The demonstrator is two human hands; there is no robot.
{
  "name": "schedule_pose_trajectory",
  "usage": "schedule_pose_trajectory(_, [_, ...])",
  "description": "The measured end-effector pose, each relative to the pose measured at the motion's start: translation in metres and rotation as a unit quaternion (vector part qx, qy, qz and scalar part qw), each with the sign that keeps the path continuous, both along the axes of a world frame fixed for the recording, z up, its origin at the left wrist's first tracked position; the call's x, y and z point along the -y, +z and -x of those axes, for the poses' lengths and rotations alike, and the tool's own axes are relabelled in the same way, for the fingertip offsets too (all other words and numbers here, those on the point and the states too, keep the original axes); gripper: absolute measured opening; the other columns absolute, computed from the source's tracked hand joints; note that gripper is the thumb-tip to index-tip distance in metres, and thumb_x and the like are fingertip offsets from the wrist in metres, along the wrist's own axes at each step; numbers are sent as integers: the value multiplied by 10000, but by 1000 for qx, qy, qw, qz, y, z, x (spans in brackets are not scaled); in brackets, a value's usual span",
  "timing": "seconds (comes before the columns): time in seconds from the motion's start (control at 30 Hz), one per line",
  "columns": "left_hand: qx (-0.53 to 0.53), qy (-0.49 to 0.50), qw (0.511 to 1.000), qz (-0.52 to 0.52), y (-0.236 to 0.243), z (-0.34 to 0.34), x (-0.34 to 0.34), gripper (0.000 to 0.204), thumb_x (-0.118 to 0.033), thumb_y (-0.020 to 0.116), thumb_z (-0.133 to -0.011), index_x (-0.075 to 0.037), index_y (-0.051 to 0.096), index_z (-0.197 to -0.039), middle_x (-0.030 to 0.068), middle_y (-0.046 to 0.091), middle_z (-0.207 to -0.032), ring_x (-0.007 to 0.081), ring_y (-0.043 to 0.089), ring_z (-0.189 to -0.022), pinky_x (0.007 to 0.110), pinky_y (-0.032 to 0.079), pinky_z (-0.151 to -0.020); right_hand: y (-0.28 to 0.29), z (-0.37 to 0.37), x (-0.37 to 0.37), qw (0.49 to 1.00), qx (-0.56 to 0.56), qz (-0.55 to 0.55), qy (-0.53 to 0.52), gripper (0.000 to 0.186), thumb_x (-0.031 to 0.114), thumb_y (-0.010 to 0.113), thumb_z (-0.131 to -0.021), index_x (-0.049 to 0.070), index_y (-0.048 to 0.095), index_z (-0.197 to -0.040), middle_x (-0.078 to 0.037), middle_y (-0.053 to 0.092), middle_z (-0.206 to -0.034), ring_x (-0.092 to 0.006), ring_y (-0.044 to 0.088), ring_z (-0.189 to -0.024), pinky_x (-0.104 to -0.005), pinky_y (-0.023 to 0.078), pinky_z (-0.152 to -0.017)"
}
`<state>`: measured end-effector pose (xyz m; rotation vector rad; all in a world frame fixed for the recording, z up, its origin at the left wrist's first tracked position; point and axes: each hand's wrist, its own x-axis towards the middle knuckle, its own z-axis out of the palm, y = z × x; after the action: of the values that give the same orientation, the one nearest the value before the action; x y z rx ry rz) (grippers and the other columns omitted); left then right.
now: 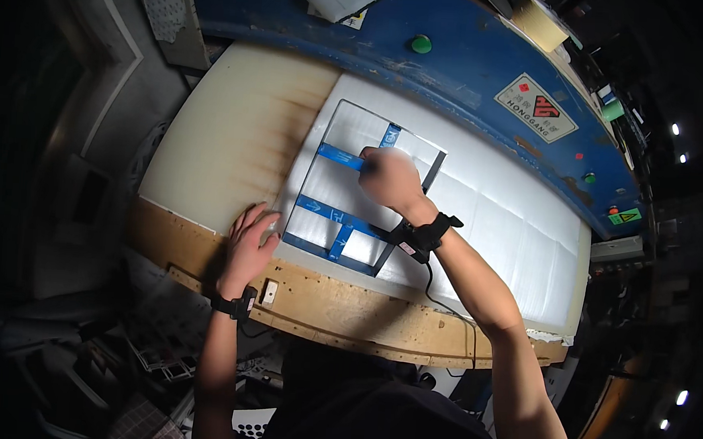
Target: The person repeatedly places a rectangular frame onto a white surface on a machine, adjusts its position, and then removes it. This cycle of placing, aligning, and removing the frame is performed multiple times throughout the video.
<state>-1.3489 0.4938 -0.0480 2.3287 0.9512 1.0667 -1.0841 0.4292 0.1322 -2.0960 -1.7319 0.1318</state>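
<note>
A rectangular thin-walled steel cutting die (338,216) with blue crossbars lies on a white sheet (495,232). My right hand (392,179) is closed at the upper crossbar, gripping the die; its fingers are blurred and partly hidden. Near the die's lower left corner, my left hand (250,241) rests with its fingers stretched out at the edge of a cream-coloured pad (220,123). It holds nothing. Black bands with small devices are strapped to both wrists.
Behind the pad runs a blue machine beam (458,61) with a green button (421,43). A wooden edge board (345,320) borders the near side. One cable (443,301) hangs from the right wristband across the sheet. A roll of tape (538,23) sits atop the beam.
</note>
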Motion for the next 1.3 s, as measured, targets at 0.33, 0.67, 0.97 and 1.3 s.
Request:
schedule_pose_trajectory(0.33, [270,11,941,201,-11,28,-1,307,46,515,-922,-20,618,-1203,53,641,-1123,147,594,-1027,256,440,-934,29,5,-5,961,-251,48,104,41,74,663,-740,61,638,-769,8,574,-654,-81,490,-612,-259,394,-579])
schedule_pose_trajectory(0.67, [240,241,921,190,34,110,98,233,-229,552,-1009,-21,640,-1064,60,646,-1041,185,595,-1014,308,440,-934,-42,107,-239,970,32,183,159,390,184,723,-564,28,768,-918,-167,740,-1015,-317,726,-902,-408,573,-751])
schedule_pose_trajectory(0.97, [254,128,936,206,54,54,118,151,-93,554,-1000,-2,661,-1058,31,660,-956,109,585,-892,243,452,-825,-110,180,-293,967,108,191,128,200,126,761,-666,97,786,-862,-96,742,-835,-249,729,-824,-417,586,-690])
schedule_pose_trajectory(1.3, [132,-2,978,159,87,-28,26,161,-77,578,-948,-4,659,-1067,133,697,-922,235,670,-860,319,508,-806,-28,33,-138,998,17,54,34,256,206,664,-828,-14,730,-940,-241,717,-992,-397,692,-982,-465,558,-865])
